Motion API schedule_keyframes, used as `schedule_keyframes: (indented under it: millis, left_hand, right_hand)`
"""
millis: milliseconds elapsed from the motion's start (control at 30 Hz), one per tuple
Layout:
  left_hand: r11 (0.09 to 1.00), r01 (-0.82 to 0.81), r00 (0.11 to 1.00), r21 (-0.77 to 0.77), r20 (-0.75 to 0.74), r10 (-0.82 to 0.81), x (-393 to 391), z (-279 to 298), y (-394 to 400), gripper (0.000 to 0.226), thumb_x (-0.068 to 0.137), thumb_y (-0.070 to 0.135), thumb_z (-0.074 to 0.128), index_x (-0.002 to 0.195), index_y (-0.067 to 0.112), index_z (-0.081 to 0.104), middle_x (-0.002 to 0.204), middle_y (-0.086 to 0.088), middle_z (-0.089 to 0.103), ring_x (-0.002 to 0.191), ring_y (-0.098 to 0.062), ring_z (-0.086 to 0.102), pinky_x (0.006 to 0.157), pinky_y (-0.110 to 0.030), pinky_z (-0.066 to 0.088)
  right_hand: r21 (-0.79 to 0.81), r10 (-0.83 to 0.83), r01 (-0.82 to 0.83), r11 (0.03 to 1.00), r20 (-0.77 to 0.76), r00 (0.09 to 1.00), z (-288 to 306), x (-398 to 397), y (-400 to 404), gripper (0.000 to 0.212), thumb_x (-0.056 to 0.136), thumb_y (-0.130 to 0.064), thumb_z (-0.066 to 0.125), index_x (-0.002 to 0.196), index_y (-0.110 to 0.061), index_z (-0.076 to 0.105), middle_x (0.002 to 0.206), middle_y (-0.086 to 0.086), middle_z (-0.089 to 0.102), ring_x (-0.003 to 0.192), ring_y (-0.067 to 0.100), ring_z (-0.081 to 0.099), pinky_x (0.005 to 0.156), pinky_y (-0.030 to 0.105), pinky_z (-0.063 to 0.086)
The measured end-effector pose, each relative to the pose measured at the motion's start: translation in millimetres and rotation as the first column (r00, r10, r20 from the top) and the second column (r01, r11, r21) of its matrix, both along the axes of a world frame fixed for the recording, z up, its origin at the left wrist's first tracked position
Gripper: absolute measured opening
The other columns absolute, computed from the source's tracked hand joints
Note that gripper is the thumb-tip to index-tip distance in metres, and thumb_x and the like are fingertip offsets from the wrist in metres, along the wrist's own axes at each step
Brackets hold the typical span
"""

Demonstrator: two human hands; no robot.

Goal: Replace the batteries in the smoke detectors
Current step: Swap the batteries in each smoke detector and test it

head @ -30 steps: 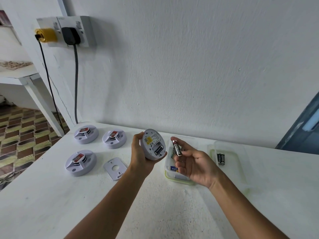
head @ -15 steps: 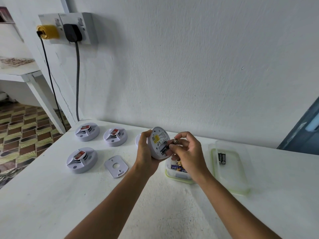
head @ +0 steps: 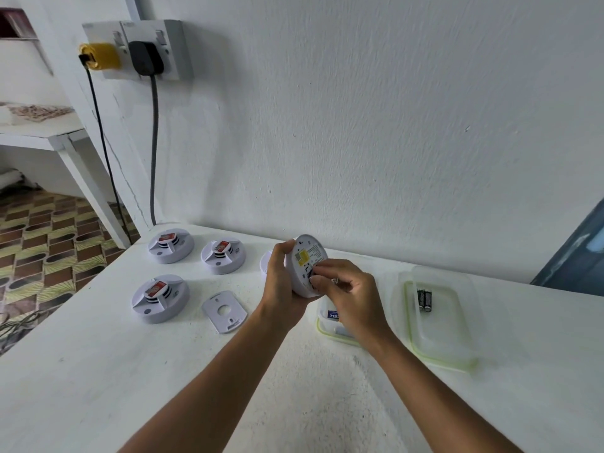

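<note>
My left hand (head: 283, 282) grips a round white smoke detector (head: 307, 259), its back side with a yellow label turned toward me. My right hand (head: 349, 294) has its fingers curled against the detector's battery slot, pinching a battery that is almost fully hidden. Three more white detectors with red tags lie on the white table: one (head: 170, 245) at the back left, one (head: 223, 256) beside it, one (head: 160, 297) nearer. A white mounting plate (head: 224, 310) lies flat by my left wrist.
A clear box (head: 330, 322) with batteries sits under my right hand. Its lid (head: 439, 325) lies to the right with two black batteries (head: 424, 299) on it. Another white object (head: 265, 261) peeks from behind my left hand. Wall sockets with a black plug (head: 145, 57) hang at upper left.
My right hand carried the battery from above the box to the detector's back and now presses it at the slot. The left hand kept hold of the detector.
</note>
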State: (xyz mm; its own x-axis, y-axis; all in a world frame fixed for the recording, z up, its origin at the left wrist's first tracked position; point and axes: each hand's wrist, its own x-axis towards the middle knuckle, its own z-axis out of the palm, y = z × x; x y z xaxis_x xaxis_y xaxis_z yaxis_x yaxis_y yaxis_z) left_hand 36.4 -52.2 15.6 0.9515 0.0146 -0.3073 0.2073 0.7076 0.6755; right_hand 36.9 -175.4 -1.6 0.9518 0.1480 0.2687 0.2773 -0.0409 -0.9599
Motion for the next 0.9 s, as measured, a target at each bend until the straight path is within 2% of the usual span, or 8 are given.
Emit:
schedule_keyframes:
  millis: [133, 200, 267, 367, 467, 633, 733, 900]
  left_hand:
    - [1.0, 0.025, 1.0, 0.007, 0.015, -0.025, -2.0, 4.0, -4.4, 0.044, 0.089, 0.041, 0.042, 0.112, 0.011, 0.065, 0.105, -0.018, 0.064, 0.1, -0.034, 0.06, 0.085, -0.047, 0.051]
    - [0.999, 0.048, 0.999, 0.014, 0.006, -0.048, -3.1, 7.3, -6.2, 0.044, 0.09, 0.042, 0.04, 0.11, 0.012, 0.066, 0.107, -0.02, 0.064, 0.105, -0.036, 0.059, 0.087, -0.05, 0.049]
    - [0.997, 0.074, 0.997, -0.013, -0.009, -0.074, -3.8, 9.4, -7.0, 0.047, 0.09, 0.044, 0.04, 0.112, 0.012, 0.066, 0.111, -0.021, 0.065, 0.111, -0.039, 0.057, 0.091, -0.053, 0.047]
    - [0.993, 0.115, 0.993, -0.012, -0.003, -0.115, -5.6, 15.4, -5.7, 0.048, 0.088, 0.043, 0.041, 0.112, 0.011, 0.067, 0.112, -0.021, 0.064, 0.11, -0.039, 0.057, 0.093, -0.054, 0.046]
    - [0.979, 0.204, 0.979, -0.001, 0.004, -0.204, -7.9, 24.9, 0.2, 0.052, 0.082, 0.043, 0.048, 0.116, 0.009, 0.065, 0.114, -0.021, 0.064, 0.104, -0.037, 0.06, 0.088, -0.054, 0.049]
    - [0.937, 0.348, 0.936, 0.033, 0.055, -0.349, -12.1, 46.5, 10.2, 0.056, 0.076, 0.049, 0.046, 0.11, 0.011, 0.068, 0.108, -0.019, 0.068, 0.094, -0.033, 0.065, 0.082, -0.049, 0.051]
    - [0.933, 0.358, 0.931, 0.025, 0.066, -0.359, -12.5, 54.3, 12.4, 0.055, 0.078, 0.05, 0.043, 0.11, 0.011, 0.066, 0.105, -0.018, 0.068, 0.089, -0.032, 0.066, 0.078, -0.046, 0.052]
    - [0.936, 0.349, 0.935, 0.049, 0.055, -0.351, -13.9, 56.0, 12.1, 0.054, 0.083, 0.05, 0.039, 0.109, 0.012, 0.066, 0.102, -0.018, 0.068, 0.093, -0.033, 0.062, 0.08, -0.046, 0.051]
  right_hand:
    - [-0.008, -0.096, 0.097, 0.995, -0.214, 0.972, 2.3, 4.4, -0.6, 0.044, 0.067, -0.026, 0.086, 0.106, -0.024, 0.066, 0.109, 0.001, 0.063, 0.095, 0.02, 0.061, 0.072, 0.031, 0.058]
    - [0.013, -0.099, 0.107, 0.994, -0.293, 0.951, 6.7, 4.7, -1.1, 0.053, 0.065, -0.027, 0.087, 0.11, -0.026, 0.058, 0.108, -0.002, 0.061, 0.094, 0.015, 0.062, 0.064, 0.022, 0.056]
    - [0.045, -0.078, 0.099, 0.994, -0.342, 0.936, 11.3, 4.8, -1.0, 0.063, 0.062, -0.027, 0.088, 0.114, -0.025, 0.053, 0.106, -0.004, 0.062, 0.093, 0.01, 0.062, 0.061, 0.017, 0.052]
    - [0.138, 0.019, 0.044, 0.989, -0.429, 0.903, 14.4, 5.3, -4.3, 0.089, 0.049, -0.035, 0.089, 0.127, -0.022, 0.048, 0.111, 0.006, 0.066, 0.097, 0.022, 0.066, 0.062, 0.022, 0.05]
    - [0.111, 0.087, -0.049, 0.993, -0.377, 0.922, 25.2, -1.6, -7.3, 0.076, 0.058, -0.032, 0.086, 0.126, -0.025, 0.052, 0.107, 0.003, 0.069, 0.095, 0.019, 0.068, 0.063, 0.022, 0.054]
    - [0.383, 0.288, -0.184, 0.905, -0.234, 0.929, 44.4, -7.5, -15.1, 0.058, 0.077, -0.013, 0.073, 0.13, -0.026, 0.054, 0.116, 0.008, 0.067, 0.107, 0.026, 0.066, 0.085, 0.046, 0.056]
    - [0.306, 0.25, -0.188, 0.933, -0.176, 0.952, 53.1, -6.0, -18.7, 0.056, 0.079, -0.001, 0.071, 0.128, -0.025, 0.058, 0.115, 0.007, 0.067, 0.106, 0.026, 0.066, 0.084, 0.047, 0.057]
    - [0.304, 0.217, -0.158, 0.939, -0.169, 0.961, 53.3, -7.0, -16.4, 0.047, 0.079, -0.003, 0.072, 0.122, -0.021, 0.064, 0.112, 0.01, 0.068, 0.105, 0.026, 0.067, 0.08, 0.047, 0.059]
